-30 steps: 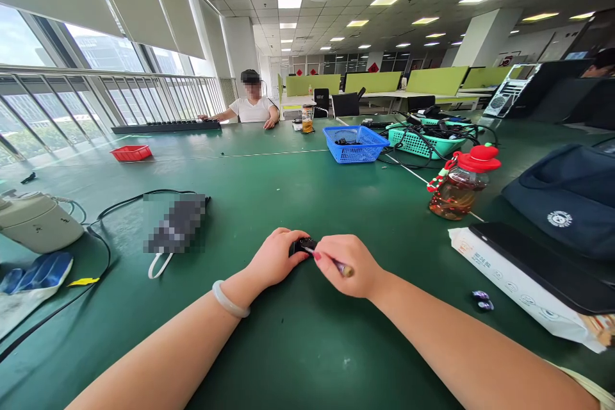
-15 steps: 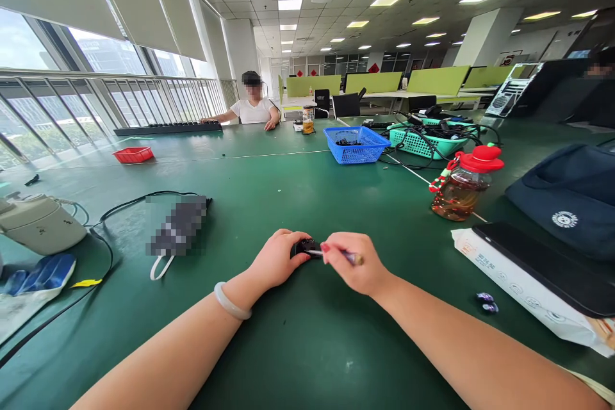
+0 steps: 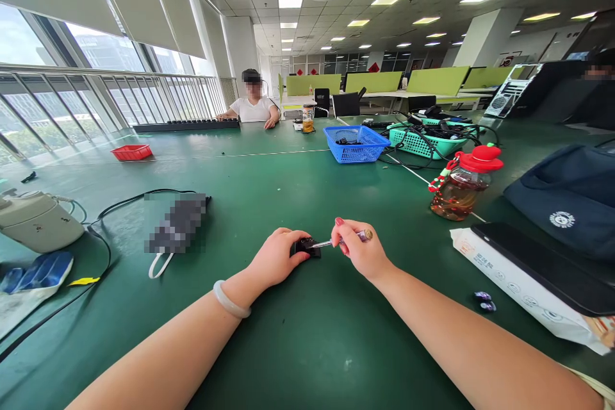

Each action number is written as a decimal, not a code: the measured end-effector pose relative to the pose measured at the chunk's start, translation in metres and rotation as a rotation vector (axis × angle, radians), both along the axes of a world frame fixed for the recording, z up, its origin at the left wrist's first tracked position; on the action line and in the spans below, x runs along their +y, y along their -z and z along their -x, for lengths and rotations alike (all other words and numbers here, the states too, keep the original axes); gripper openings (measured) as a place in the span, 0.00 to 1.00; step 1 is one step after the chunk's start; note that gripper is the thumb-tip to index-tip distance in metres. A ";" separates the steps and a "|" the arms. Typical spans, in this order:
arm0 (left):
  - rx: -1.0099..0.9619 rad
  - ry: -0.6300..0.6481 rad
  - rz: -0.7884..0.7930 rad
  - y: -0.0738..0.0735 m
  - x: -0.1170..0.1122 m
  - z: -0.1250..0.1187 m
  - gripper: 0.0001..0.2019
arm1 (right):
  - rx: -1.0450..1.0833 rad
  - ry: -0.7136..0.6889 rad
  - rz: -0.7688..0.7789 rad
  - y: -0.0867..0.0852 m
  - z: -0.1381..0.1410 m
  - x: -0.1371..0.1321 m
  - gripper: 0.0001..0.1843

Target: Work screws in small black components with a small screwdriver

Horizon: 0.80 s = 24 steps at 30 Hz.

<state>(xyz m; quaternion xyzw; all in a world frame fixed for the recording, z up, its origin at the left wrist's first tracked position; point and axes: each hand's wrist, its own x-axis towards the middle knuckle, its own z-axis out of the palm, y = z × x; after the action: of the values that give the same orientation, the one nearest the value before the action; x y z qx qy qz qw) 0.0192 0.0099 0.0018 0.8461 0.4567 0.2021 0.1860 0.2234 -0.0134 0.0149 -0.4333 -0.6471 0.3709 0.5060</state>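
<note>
On the green table, my left hand (image 3: 278, 256) has its thumb and fingers closed around the left part of a small black part (image 3: 313, 251). A pale bracelet rings that wrist. My right hand (image 3: 360, 246) grips a screwdriver (image 3: 365, 236) by its handle, with the thin metal shaft pointing left. Its tip meets the upper side of the black part, as far as I can see. The kind of black part is not clear, since my left fingers cover some of it.
A red-lidded bottle (image 3: 461, 186) stands to the right, near a dark blue bag (image 3: 567, 198) and a white packet (image 3: 523, 288) under a black phone-like slab. Blue basket (image 3: 357, 146) and green basket (image 3: 423, 143) hold cables. A person (image 3: 254, 106) sits across, near a long black keyboard-like object (image 3: 192, 125).
My right hand has drawn a little to the right and shows more of the screwdriver's shaft. My left hand stays put. Across the table, the long black object has shifted right.
</note>
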 end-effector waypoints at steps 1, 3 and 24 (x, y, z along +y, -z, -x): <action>-0.001 0.000 -0.004 0.000 0.000 0.000 0.15 | -0.050 -0.026 -0.040 -0.001 0.000 -0.002 0.29; -0.002 0.001 -0.009 0.001 0.000 0.000 0.15 | -0.169 -0.084 -0.162 -0.004 0.001 -0.005 0.27; -0.003 -0.018 -0.008 -0.002 -0.002 -0.003 0.15 | -0.471 -0.157 -0.512 -0.011 0.003 -0.015 0.21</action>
<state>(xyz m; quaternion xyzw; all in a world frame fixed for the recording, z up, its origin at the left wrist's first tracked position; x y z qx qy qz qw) 0.0217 0.0082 0.0037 0.8425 0.4631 0.2069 0.1814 0.2200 -0.0283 0.0258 -0.3149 -0.8492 0.1245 0.4052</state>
